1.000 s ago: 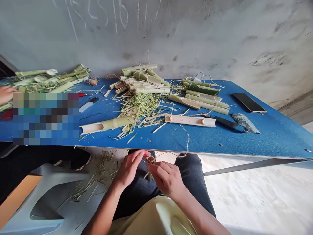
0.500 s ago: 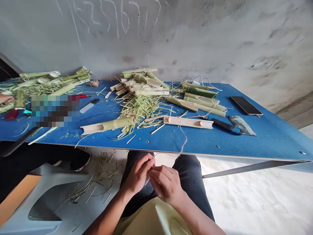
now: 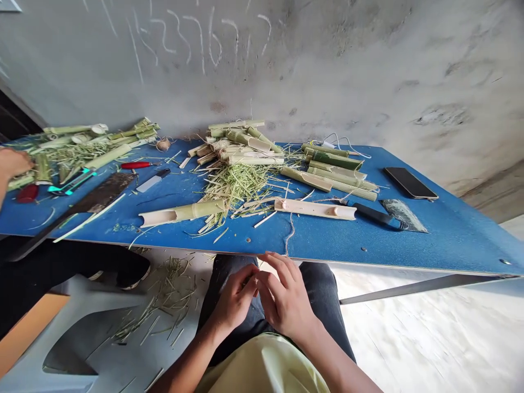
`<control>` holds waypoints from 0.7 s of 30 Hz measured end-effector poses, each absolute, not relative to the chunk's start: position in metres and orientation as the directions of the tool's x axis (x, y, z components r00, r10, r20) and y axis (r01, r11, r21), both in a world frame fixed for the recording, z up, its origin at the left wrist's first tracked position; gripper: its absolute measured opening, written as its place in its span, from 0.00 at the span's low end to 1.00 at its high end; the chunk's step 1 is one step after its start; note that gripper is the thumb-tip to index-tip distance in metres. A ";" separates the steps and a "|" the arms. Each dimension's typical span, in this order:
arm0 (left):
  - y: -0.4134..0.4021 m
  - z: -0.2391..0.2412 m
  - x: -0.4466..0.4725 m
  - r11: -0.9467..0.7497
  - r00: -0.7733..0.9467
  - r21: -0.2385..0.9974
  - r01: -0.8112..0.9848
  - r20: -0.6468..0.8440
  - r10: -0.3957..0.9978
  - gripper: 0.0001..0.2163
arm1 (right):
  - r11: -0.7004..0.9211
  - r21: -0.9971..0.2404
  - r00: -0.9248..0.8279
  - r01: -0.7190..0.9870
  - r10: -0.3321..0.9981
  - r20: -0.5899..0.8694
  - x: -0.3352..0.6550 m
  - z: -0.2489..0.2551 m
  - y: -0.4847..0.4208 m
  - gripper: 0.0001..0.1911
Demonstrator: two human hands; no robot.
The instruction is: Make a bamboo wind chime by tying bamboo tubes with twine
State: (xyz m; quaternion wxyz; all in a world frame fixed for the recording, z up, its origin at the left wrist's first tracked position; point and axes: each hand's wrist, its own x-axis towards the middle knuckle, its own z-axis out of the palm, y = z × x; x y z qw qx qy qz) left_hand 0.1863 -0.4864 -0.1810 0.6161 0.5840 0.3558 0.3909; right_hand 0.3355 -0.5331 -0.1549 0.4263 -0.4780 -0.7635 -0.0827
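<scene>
Both my hands are in my lap, just below the front edge of the blue table. My left hand is curled, with its fingertips pinched on something small that stays hidden. My right hand leans against it, fingers stretched out and a little apart. A thin twine runs from the table over the edge down towards my right fingers. Closest on the table is a pale split bamboo piece.
A bamboo tube, green shavings, stacked bamboo sections, a cleaver and a phone lie on the table. Further left lie another cleaver, a red-handled tool and another person's hand. A grey stool stands at the lower left.
My hands closed together over the small twine-wound bamboo piece, which is now hidden. My right fingers have lifted and spread. The view tilted upward, and the left cleaver is now in plain view.
</scene>
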 end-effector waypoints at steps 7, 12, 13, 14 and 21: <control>-0.483 -0.187 0.192 0.060 0.265 0.995 -0.078 -0.037 0.963 0.21 | 0.616 -0.231 -0.259 0.753 0.600 0.757 0.323 -0.179 -0.545 0.16; -0.485 -0.184 0.193 0.024 0.259 0.998 -0.052 -0.010 0.966 0.21 | 0.669 -0.317 -0.237 0.673 0.600 0.764 0.327 -0.182 -0.540 0.16; -0.485 -0.184 0.193 0.016 0.277 0.999 -0.046 -0.003 0.961 0.22 | 0.664 -0.313 -0.238 0.680 0.603 0.762 0.331 -0.178 -0.538 0.15; -0.486 -0.184 0.194 0.009 0.297 0.999 -0.041 0.004 0.955 0.22 | 0.645 -0.305 -0.236 0.700 0.612 0.755 0.334 -0.174 -0.535 0.13; -0.498 -0.186 0.198 -0.093 0.348 0.996 -0.002 0.088 0.934 0.17 | 0.481 -0.301 -0.171 0.823 0.716 0.677 0.345 -0.155 -0.526 0.07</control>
